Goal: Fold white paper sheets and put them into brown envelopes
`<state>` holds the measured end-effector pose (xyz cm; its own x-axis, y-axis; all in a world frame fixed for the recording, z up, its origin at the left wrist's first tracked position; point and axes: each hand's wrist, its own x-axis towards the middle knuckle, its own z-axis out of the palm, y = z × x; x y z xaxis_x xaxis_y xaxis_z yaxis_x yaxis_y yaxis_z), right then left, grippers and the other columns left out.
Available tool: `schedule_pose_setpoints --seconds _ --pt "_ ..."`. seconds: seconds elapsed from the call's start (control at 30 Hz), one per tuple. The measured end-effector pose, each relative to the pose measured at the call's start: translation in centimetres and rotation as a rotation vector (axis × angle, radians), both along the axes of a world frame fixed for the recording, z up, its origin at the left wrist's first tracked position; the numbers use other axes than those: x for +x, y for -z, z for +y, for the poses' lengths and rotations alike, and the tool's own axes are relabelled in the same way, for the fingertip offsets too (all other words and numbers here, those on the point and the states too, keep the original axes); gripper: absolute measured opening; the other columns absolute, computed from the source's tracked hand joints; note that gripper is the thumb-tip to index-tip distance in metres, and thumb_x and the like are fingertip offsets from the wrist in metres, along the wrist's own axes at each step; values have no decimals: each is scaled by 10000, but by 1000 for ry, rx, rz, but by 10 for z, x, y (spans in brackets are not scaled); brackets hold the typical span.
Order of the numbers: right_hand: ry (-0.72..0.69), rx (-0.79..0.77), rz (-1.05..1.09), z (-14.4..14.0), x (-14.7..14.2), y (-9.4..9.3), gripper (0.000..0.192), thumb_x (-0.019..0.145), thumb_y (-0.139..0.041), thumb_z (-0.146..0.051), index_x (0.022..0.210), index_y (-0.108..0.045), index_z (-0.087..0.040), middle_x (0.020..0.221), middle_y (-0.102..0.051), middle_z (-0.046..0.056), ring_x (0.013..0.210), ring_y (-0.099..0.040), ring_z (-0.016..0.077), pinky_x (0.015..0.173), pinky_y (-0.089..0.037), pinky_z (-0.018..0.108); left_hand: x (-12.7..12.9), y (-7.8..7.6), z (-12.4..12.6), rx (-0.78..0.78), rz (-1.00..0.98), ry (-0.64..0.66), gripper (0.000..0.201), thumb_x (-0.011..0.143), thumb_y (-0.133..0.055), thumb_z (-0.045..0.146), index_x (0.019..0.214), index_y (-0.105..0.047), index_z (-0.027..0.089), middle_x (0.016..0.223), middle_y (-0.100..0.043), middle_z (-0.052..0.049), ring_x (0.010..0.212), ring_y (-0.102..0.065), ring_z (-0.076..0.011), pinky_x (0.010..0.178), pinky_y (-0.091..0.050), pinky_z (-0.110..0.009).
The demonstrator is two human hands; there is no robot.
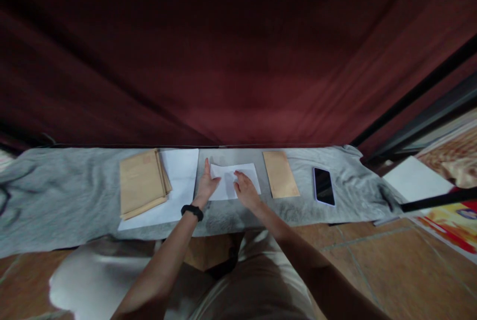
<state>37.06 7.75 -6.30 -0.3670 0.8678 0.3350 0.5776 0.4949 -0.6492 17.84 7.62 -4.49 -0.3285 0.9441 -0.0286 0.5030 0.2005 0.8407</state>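
Hands, left (207, 184) and right (246, 190), press flat on white paper (238, 173).

Your left hand (206, 184) and right hand (245, 190) press flat on the white folded sheet (235, 180) on the grey cloth (74, 191). Brown envelopes (140, 182) stack left, one envelope (280, 174) and a phone (323, 186) lie right.

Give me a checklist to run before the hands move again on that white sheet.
1. Left hand flat on the sheet's left edge: ok.
2. Right hand pressing the sheet: ok.
3. Sheet lies apart from the lone envelope: ok.
4. Envelope stack rests on the paper, left of the hands: ok.
5. Phone away from the sheet: ok.
6. Whether the sheet is creased flat under the hands: cannot tell.
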Motion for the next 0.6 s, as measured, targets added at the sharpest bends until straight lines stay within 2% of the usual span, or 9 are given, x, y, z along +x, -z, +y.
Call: schedule_pose_setpoints --seconds 0.1,0.13,0.2,0.27,0.37,0.47,0.6 --pt "1 5 -36 3 -5 10 421 992 -449 -170 1395 -544 -92 1431 -601 208 1407 -498 270 1219 -368 492 9 -9 -6 -28 133 -32 936 852 -622 120 1638 -112 89 1325 -660 -182 1184 -659 -306 1068 -508 -444" --pt "8 11 -62 3 -5 12 431 999 -439 -171 1412 -533 -89 1456 -584 207 1424 -480 270 1227 -348 499 15 -11 -10 14 211 -54 871 872 -591 122 1627 -161 68 1379 -620 -211 1254 -615 -326 1111 -469 -464" --pt "23 20 -134 1 -5 16 457 1016 -406 -176 1456 -501 -96 1506 -548 189 1454 -445 259 1241 -313 495 33 -12 -20 91 300 -66 744 924 -507 130 1615 -235 85 1568 -445 -225 1454 -420 -345 1230 -307 -498" --pt "25 14 -217 0 -4 17 490 1028 -373 -183 1503 -464 -105 1546 -515 164 1478 -414 247 1252 -282 476 53 -7 -28 168 431 46 626 978 -425 178 1587 -315 77 1649 -337 -212 1547 -269 -330 1267 -224 -508" --pt "13 -12 -310 0 -4 16 536 1031 -336 -180 1556 -412 -104 1600 -452 144 1514 -360 239 1264 -240 459 74 6 -33 81 526 169 573 1026 -340 280 1562 -388 84 1648 -358 -187 1565 -247 -300 1270 -220 -512" --pt "24 -8 -368 2 -5 17 551 1040 -304 -188 1581 -384 -122 1638 -388 122 1537 -317 242 1272 -201 465 75 19 -31 17 604 194 588 1043 -289 338 1563 -402 91 1639 -382 -163 1569 -244 -276 1282 -185 -488" --pt "72 12 -387 8 -8 21 553 1056 -335 -261 1587 -373 -111 1654 -343 131 1546 -296 269 1273 -183 481 63 27 -27 11 653 189 597 1052 -257 350 1586 -364 104 1661 -343 -139 1579 -213 -243 1290 -150 -467"
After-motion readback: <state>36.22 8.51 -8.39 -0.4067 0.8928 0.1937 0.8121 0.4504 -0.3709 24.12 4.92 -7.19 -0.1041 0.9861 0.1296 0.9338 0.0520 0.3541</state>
